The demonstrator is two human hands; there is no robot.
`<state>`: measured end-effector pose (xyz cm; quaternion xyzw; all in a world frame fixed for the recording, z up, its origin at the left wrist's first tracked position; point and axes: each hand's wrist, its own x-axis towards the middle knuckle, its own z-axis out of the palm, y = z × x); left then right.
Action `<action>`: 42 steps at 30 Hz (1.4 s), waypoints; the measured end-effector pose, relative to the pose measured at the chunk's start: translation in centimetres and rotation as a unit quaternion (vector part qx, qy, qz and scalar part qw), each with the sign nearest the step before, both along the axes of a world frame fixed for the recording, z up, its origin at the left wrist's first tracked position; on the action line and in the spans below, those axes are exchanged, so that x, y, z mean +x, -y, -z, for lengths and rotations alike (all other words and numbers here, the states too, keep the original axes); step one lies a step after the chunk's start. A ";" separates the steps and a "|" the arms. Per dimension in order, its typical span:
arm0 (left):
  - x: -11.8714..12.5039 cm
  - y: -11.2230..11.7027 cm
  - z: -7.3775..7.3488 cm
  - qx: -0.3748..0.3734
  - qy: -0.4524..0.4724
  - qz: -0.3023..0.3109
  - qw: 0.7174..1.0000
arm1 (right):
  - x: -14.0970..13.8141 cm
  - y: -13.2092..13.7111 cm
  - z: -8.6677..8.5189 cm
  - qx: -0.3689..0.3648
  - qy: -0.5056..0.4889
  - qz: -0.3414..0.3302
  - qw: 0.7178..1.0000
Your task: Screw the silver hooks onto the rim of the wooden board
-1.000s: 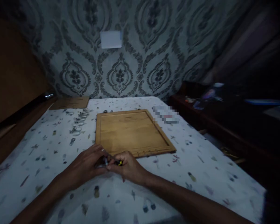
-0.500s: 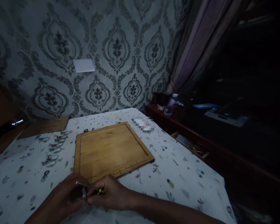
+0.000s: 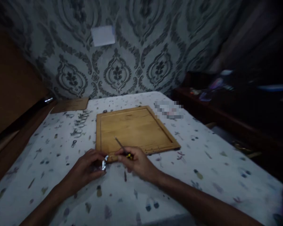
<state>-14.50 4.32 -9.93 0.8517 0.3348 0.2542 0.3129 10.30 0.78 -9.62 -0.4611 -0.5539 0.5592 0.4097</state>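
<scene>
My right hand (image 3: pixel 136 161) is closed round a small screwdriver (image 3: pixel 122 147) with a yellow-and-black handle; its thin shaft points up and to the left over the near edge of a wooden board (image 3: pixel 134 128). My left hand (image 3: pixel 87 166) pinches a small shiny metal piece (image 3: pixel 103 163) just to the left of the board's near corner. Both hands rest on a white tablecloth (image 3: pixel 202 169) with small printed motifs. The two hands are a little apart.
Several metal clips or rings (image 3: pixel 79 125) lie in a row left of the board. A flat brown card (image 3: pixel 70 104) sits at the far left corner. A dark side table (image 3: pixel 217 106) with bottles stands to the right. Patterned wallpaper is behind.
The screwdriver has come away from the metal piece and now points out over the board. My hands have separated slightly. The camera has swung back left and down.
</scene>
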 end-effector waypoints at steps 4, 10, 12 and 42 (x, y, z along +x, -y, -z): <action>0.0 0.4 -0.3 0.031 -0.014 0.000 0.999 | 0.5 -0.4 -0.4 0.008 0.024 0.011 1.000; -0.1 1.0 0.0 0.082 -0.021 -0.011 0.996 | -0.2 -1.4 -1.7 0.148 0.187 -0.038 0.970; 0.0 1.2 0.0 0.110 -0.012 -0.008 0.994 | -0.6 -1.9 -1.8 0.168 0.219 -0.060 0.959; 1.8 3.8 -0.5 0.167 0.010 0.028 0.986 | -0.6 -2.1 0.2 0.197 0.146 -0.071 0.967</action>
